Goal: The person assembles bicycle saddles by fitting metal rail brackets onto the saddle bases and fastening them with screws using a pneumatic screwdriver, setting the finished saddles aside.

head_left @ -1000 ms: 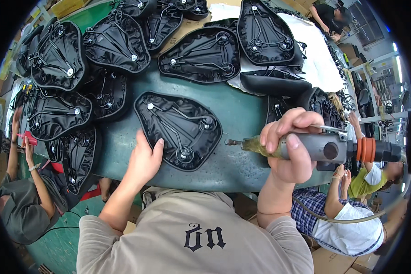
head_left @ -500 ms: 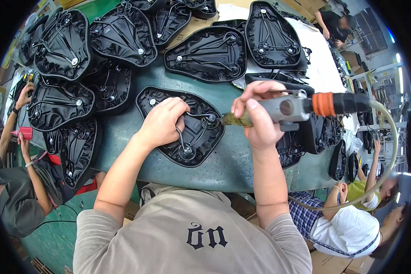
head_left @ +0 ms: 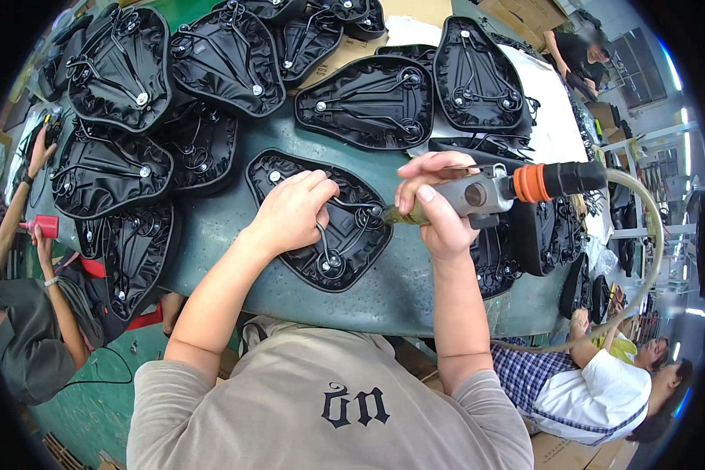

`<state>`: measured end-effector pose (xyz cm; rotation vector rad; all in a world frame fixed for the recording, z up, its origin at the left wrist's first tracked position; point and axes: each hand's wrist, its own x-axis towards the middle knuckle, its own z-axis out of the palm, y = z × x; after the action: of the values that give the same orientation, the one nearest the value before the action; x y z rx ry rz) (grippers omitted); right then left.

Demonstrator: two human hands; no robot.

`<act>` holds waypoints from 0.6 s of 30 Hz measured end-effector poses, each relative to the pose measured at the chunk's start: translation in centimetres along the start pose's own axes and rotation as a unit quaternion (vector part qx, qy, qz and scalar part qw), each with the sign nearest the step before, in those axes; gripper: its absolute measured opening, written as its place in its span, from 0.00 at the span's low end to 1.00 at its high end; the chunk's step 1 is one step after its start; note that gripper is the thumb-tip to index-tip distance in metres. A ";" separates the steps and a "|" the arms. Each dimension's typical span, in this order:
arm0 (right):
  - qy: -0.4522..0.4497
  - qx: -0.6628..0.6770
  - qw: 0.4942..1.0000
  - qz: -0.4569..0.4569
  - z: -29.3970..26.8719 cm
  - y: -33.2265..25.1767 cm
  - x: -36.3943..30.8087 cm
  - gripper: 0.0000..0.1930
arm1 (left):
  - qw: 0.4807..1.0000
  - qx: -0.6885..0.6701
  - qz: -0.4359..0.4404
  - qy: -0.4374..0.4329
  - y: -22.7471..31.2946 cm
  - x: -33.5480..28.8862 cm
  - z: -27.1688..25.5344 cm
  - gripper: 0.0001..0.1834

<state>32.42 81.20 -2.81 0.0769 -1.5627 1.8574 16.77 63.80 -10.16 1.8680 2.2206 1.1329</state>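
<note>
Where the smooth green counter (head_left: 211,235) lies bare along its near edge, heaped black padded saddles (head_left: 364,102) crowd the far, left and right sides. One upside-down, teardrop-shaped black saddle (head_left: 360,241) sits amid open surface, under the left hand (head_left: 293,211), whose fingers curl over its black rod frame (head_left: 323,241), grip hidden. The right hand (head_left: 446,227) has its fingers wrapped around a grey, orange-ringed power tool (head_left: 477,193), tip beside the saddle's right coil. Ornate black lettering (head_left: 355,406) marks the grey-brown shirt (head_left: 282,384).
</note>
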 end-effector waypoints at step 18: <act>0.011 -0.080 0.996 0.025 4.8 -8.0 -5.7 0.15 | 0.986 -0.019 -0.145 0.075 3.7 -3.5 1.7 0.22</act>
<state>39.18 74.58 2.57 -0.0557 -1.7056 1.7587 21.66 61.70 -10.86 1.4268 2.4270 1.2856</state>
